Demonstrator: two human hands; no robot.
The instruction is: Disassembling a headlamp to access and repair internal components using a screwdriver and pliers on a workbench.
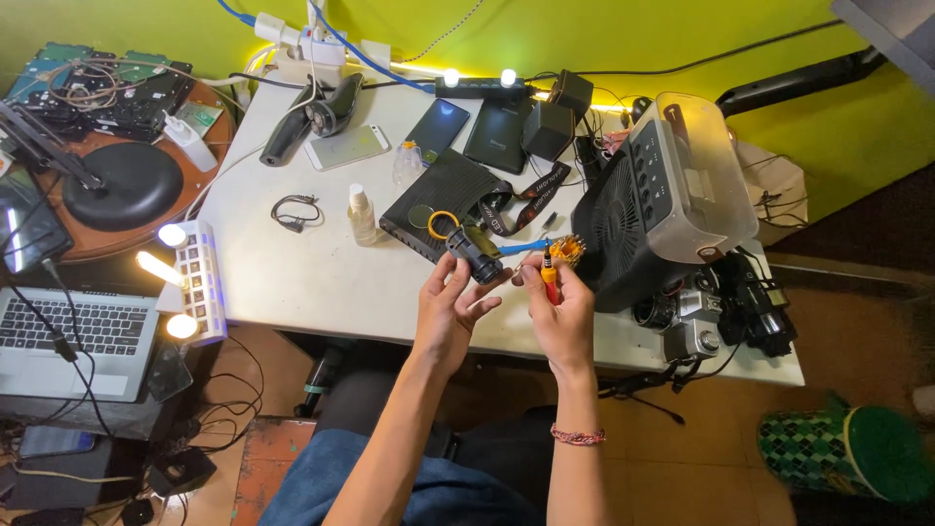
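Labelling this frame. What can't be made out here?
- Head view: small black cylindrical part in the left hand; fingers cover its underside, kind unclear.
- Red-handled tool in the right hand; tip too small to tell.
- Grey laptop: cut off by the left edge.
- Green patterned bin: cut off by the bottom edge.

Laptop (pixel 73 336) cut by the left edge; screwdriver (pixel 550 282) tip too small to make out.
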